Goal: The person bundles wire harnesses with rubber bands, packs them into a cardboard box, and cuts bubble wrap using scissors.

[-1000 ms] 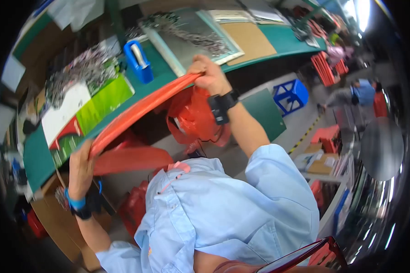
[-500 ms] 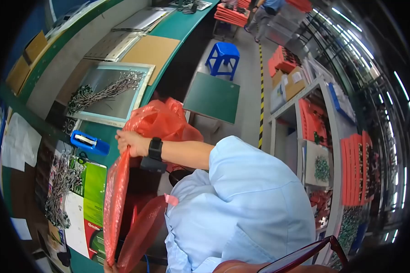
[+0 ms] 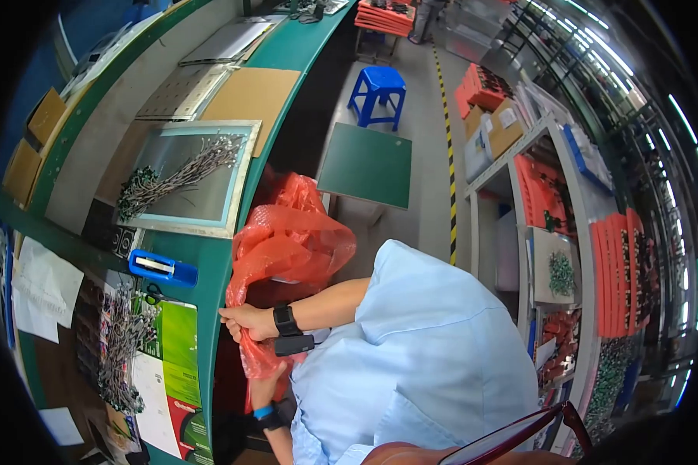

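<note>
A large, crumpled, see-through red plastic bag (image 3: 295,240) hangs beside the edge of the green workbench. My right hand (image 3: 250,322), with a black watch on its wrist, is closed around a gathered part of it. Just below, my left hand (image 3: 267,387), wearing a blue band and a dark strap, is closed at the bag's lower end; its fingertips are partly hidden by the plastic. The two hands are close together, with bunched red film between them.
On the green workbench (image 3: 209,267) lie a blue tape dispenser (image 3: 163,267), wire bundles (image 3: 182,174) on a framed panel, more wires (image 3: 124,349), and a green-and-white box (image 3: 167,372). A green board (image 3: 366,165), blue stool (image 3: 378,97) and loaded shelf rack (image 3: 523,147) stand beyond.
My hands have come together from far apart along the bag, my right moving down and my left up. The stretched red film is now bunched between them. The view has shifted slightly.
</note>
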Tool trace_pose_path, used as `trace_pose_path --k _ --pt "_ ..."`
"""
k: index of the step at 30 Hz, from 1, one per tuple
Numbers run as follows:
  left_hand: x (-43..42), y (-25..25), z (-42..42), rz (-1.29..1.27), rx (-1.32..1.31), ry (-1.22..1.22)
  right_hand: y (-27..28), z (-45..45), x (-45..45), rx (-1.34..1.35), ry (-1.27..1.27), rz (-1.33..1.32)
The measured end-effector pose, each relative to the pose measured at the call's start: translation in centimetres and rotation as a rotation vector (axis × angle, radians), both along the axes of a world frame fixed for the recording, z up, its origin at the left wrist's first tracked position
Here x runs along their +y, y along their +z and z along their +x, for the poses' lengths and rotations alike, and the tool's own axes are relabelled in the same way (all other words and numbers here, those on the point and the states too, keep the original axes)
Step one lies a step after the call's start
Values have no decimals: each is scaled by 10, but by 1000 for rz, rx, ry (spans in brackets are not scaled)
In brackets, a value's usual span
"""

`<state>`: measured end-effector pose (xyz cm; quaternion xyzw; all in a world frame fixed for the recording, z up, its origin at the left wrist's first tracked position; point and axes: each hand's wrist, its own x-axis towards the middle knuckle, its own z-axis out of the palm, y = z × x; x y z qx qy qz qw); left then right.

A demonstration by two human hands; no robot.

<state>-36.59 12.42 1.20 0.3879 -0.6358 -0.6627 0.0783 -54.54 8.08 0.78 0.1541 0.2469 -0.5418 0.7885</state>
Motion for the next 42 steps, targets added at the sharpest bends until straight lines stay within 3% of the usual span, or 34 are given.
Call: trace_pose_path --k 3,5,6,8,11,13,14,15,17,18,19,21,22,24,28,30,31,33,35,37,38,40,41,42 --pt "11 -5 -30 -79 50 89 -2 -23 -1 323 -107 -12" --pt "5 6 -30 287 83 189 -7 -54 1 391 -122 -9" --pt "6 20 -34 336 154 225 -9 -70 8 429 -128 9" --pt "-2 24 -31 293 98 186 -30 -92 15 586 -116 13" --pt "-14 9 -23 228 57 92 -29 -119 44 922 -122 252" --pt "-16 3 -26 205 41 95 -66 -141 57 1083 -69 165" --pt "-15 5 -31 205 41 89 -40 -149 71 1018 -22 172" --pt "-12 8 -37 178 59 85 -48 -155 71 1016 -27 174" --pt "-11 5 -44 155 77 67 -69 -168 75 1818 128 280" --pt "-12 3 -44 155 77 61 -74 -169 77 1995 26 267" --pt "-13 3 -45 171 75 55 -79 -174 79 1996 23 272" --pt "-11 4 -49 188 72 46 -30 -183 84 1430 125 248" --pt "-8 6 -54 185 92 109 -37 -185 83 1430 122 250" --pt "-8 8 -57 181 113 170 -47 -188 79 1180 -98 155" --pt "-17 5 -53 225 26 120 -39 -188 73 1126 -356 -78" --pt "-22 -9 -45 233 2 88 -36 -199 78 1380 341 -48" --pt "-24 -20 -42 185 9 137 -32 -196 80 1380 339 -47" --pt "-22 -13 -49 135 21 188 -4 -179 81 1264 605 -144" --pt "-15 15 -63 243 8 353 -6 -156 80 1289 575 -571" --pt "-15 19 -68 277 8 346 -22 -131 76 1643 313 -1040" --pt "-15 20 -69 310 7 338 -20 -124 78 1644 311 -1037" --pt "-19 22 -70 327 43 272 6 -112 82 1552 984 -582" --pt "-21 23 -70 346 78 213 42 -112 87 1653 1044 -644" --pt "-23 24 -68 344 69 210 36 -110 87 1648 1036 -644"
